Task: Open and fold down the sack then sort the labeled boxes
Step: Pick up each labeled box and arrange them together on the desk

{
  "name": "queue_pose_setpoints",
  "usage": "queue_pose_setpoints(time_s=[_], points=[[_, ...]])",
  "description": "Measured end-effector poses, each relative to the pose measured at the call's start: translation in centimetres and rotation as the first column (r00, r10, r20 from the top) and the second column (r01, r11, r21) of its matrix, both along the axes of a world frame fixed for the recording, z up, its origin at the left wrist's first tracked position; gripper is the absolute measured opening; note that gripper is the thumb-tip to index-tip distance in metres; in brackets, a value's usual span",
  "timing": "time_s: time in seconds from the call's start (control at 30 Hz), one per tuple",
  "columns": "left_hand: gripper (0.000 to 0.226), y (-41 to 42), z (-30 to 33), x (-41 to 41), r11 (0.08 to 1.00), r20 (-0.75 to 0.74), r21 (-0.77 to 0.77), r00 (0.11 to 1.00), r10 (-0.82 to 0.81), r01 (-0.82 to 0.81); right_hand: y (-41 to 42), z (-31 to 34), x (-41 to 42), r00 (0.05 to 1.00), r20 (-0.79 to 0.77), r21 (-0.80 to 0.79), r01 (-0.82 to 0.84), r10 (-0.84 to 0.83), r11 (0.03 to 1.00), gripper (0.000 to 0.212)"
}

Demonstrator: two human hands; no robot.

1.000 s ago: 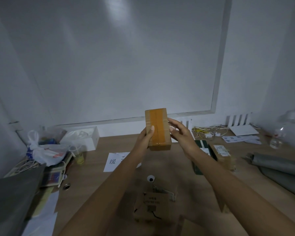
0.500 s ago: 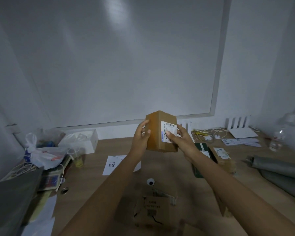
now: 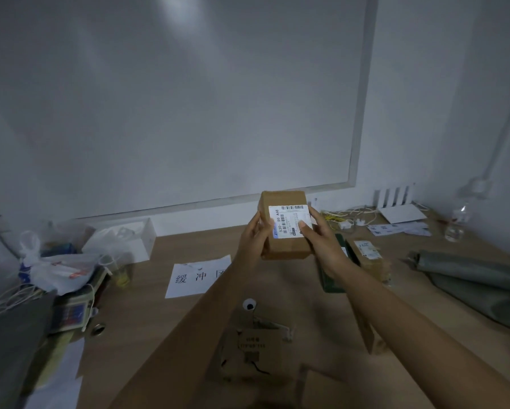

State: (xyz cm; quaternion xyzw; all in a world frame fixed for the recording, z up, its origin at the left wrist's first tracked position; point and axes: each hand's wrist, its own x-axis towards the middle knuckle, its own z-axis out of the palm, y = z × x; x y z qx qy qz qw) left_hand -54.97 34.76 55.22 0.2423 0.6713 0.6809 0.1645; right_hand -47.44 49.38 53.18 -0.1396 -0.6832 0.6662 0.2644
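Labeled box held above the desk.
My left hand and right hand both grasp the cardboard box, label facing me.

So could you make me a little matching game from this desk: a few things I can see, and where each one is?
Things:
1. cardboard box with the white label
2. paper sheet with large printed characters
3. clear plastic bottle
4. grey rolled sack

Places:
A. lying at the right edge of the desk
B. held up between the left hand and right hand
C. standing in the far right corner
D. flat on the desk, left of the arms

Pairs: 1-B, 2-D, 3-C, 4-A
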Motion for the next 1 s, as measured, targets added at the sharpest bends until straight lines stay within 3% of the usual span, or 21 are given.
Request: queue_pose_setpoints(time_s=[0.3,0.53,0.7,0.9,1.0], points=[[0.038,7.4,-1.4,3.3,0.995,-0.004,-0.064,0.997,-0.072,0.071,6.7,-1.3,5.0,0.996,0.045,0.023,0.073,-0.074,0.997,0.054],[0.036,13.1,-2.7,6.9,0.995,0.029,-0.093,0.999,-0.036,0.038,11.7,-2.4,8.7,0.995,0.059,-0.006,0.084,-0.083,0.996,0.048],[0.020,14.8,-3.6,8.9,0.998,0.074,-0.053,0.997,-0.039,0.043,14.2,-3.4,9.7,0.990,0.102,-0.009,0.103,-0.101,0.995,0.050],[0.039,14.8,-5.1,8.0,0.992,0.141,-0.103,0.988,-0.062,0.077,14.3,-5.5,9.2,0.981,0.154,0.001,0.117,-0.116,0.993,0.034],[0.042,14.1,-6.0,7.0,0.988,0.191,-0.107,0.978,-0.089,0.111,13.6,-6.9,8.2,0.982,0.142,0.039,0.122,-0.126,0.992,0.037]])
